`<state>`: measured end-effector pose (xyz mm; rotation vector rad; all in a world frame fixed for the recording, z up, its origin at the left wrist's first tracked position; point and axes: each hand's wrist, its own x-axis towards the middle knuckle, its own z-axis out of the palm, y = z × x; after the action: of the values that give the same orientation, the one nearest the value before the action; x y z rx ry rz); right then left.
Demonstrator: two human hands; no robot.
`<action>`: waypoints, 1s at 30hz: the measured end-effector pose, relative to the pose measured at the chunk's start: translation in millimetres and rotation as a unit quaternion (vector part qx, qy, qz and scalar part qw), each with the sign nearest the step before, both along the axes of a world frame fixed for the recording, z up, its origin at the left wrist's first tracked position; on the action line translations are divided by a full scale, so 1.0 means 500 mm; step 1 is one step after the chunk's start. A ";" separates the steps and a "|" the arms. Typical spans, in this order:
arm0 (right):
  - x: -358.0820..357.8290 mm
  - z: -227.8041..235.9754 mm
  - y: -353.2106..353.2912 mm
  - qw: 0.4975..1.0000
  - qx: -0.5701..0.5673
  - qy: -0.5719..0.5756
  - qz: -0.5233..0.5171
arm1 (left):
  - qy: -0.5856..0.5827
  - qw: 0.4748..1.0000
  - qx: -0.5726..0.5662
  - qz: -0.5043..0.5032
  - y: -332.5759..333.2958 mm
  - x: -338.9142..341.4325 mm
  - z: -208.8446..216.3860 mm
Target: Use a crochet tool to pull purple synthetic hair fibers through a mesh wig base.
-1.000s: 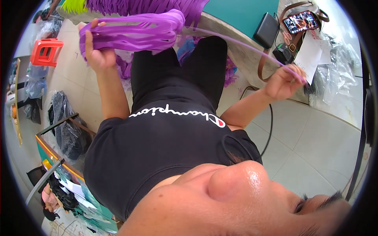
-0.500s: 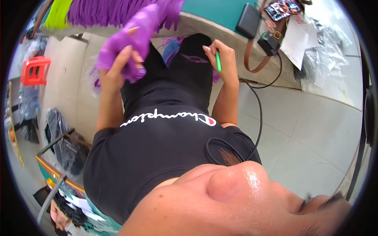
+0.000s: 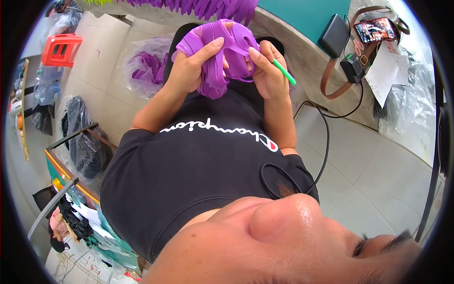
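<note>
A limp purple sheet of rubber-like material [image 3: 215, 78], with cut-out slots and strips, is bunched up above my lap. My left hand [image 3: 191, 66] grips its left side, thumb on top and fingers behind or inside it. On the other side my right hand [image 3: 272, 78] pinches the sheet's edge between thumb and fingers. A slim bright green stick-like tool [image 3: 285, 73] also sits in my right hand, its rounded end sticking out to the lower right. The tool's other end is hidden by my fingers.
Ahead is a teal-topped table [image 3: 302, 16] with rows of purple strips [image 3: 203, 7]. A black flat box [image 3: 334, 35], a phone [image 3: 376, 31] and a brown strap [image 3: 329, 80] lie at right. A clear bag of purple pieces [image 3: 147, 66] and a red stool [image 3: 61, 49] are left.
My left hand has brought the purple sheet down and right, over my lap. My right hand has come up to it and taken hold of its edge, keeping the green tool.
</note>
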<state>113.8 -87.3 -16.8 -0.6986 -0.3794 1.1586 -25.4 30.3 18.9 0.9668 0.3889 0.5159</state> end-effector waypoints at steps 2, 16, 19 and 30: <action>0.002 0.000 0.002 1.000 0.008 0.022 0.009 | -0.005 0.999 -0.034 -0.013 0.007 0.002 -0.002; -0.008 0.026 -0.014 1.000 -0.012 -0.009 0.014 | -0.033 0.991 0.116 -0.054 0.005 -0.015 -0.010; -0.010 0.035 -0.022 1.000 -0.009 -0.018 0.005 | -0.094 0.986 0.058 -0.121 0.004 -0.019 0.000; 0.028 0.038 -0.053 0.998 -0.032 -0.046 0.020 | 0.002 0.972 0.235 -0.012 0.006 -0.011 -0.024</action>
<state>127.9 -114.0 2.4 -0.8059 -0.4364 1.1837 -30.7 33.3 7.0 1.4276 0.2621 0.5979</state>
